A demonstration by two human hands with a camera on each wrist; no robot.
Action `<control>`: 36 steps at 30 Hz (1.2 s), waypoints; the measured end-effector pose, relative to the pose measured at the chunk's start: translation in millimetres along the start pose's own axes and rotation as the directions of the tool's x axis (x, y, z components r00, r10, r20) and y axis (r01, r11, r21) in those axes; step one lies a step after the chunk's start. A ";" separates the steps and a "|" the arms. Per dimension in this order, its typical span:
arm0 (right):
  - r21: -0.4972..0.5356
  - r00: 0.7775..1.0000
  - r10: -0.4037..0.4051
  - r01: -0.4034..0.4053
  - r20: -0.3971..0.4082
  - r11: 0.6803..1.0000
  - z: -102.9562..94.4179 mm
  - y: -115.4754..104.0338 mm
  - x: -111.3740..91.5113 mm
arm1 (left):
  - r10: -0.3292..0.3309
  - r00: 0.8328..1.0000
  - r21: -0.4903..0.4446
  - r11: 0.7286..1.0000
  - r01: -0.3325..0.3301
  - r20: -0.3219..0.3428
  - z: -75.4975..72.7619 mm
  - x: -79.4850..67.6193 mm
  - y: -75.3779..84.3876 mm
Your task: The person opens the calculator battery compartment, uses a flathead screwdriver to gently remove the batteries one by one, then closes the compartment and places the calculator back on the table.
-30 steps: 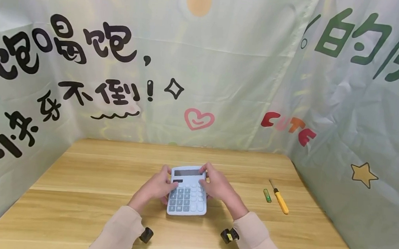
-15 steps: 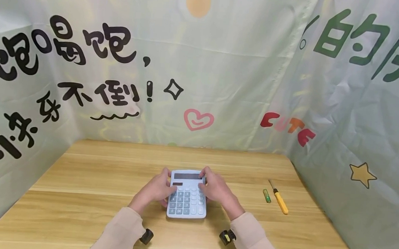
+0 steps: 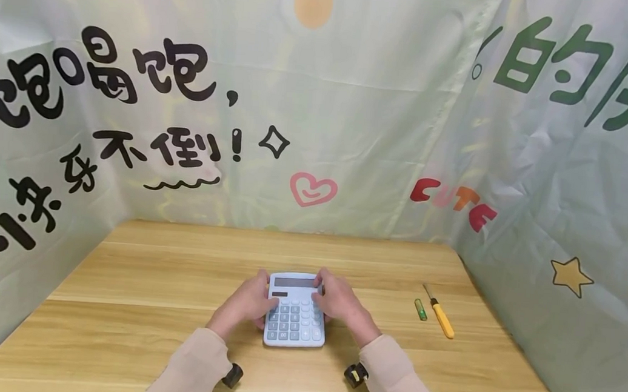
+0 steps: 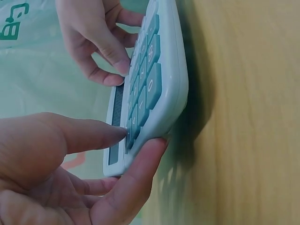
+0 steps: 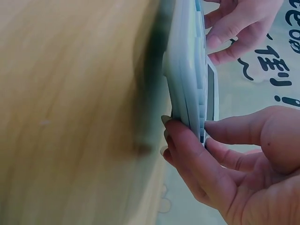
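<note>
A light blue calculator (image 3: pixel 296 316) with grey number keys and a dark display strip is held face up between both hands near the middle of the table. My left hand (image 3: pixel 250 299) grips its left side, thumb on top by the keys and fingers underneath, as the left wrist view shows. On the opposite side my right hand (image 3: pixel 338 298) holds it with the thumb over the face, the index finger by the display corner and other fingers curled under the back. In the right wrist view the calculator (image 5: pixel 185 70) casts a shadow on the wood, its underside raised above the table.
On the wooden table (image 3: pixel 166 277), to the right, lie a small green battery (image 3: pixel 420 309) and a screwdriver (image 3: pixel 441 317) with a yellow handle. Printed cloth (image 3: pixel 372 139) hangs around the back and sides. Each sleeve carries a small black device (image 3: pixel 356 375) at the wrist.
Both hands have brought the calculator slightly down in the head view, toward the person, its display end tipping a little. The grip stays the same. The battery and screwdriver have not moved.
</note>
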State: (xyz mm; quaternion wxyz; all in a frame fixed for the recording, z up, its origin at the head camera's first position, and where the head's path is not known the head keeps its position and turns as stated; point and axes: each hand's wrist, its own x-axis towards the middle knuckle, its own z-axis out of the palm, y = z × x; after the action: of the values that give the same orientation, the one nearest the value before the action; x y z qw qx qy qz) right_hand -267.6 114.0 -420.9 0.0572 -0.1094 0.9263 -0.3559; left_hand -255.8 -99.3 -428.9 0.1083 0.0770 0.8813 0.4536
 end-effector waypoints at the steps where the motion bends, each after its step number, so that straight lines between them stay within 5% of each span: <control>1: 0.000 1.000 -0.001 0.001 0.002 1.000 0.6 0.9 0.3 | 0.000 1.000 0.006 1.000 0.000 -0.002 0.7 -0.1 -0.3; 36: -0.013 1.000 0.015 -0.015 -0.010 1.000 4.2 10.0 11.7 | -0.046 0.998 0.065 0.997 0.049 -0.052 6.5 3.3 -2.9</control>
State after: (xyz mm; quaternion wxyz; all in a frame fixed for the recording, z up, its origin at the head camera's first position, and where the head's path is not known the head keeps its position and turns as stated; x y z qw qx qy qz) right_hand -279.8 115.6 -431.0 0.0547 -0.1009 0.9297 -0.3499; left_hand -257.3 -95.1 -435.3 0.0941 0.0481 0.8997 0.4234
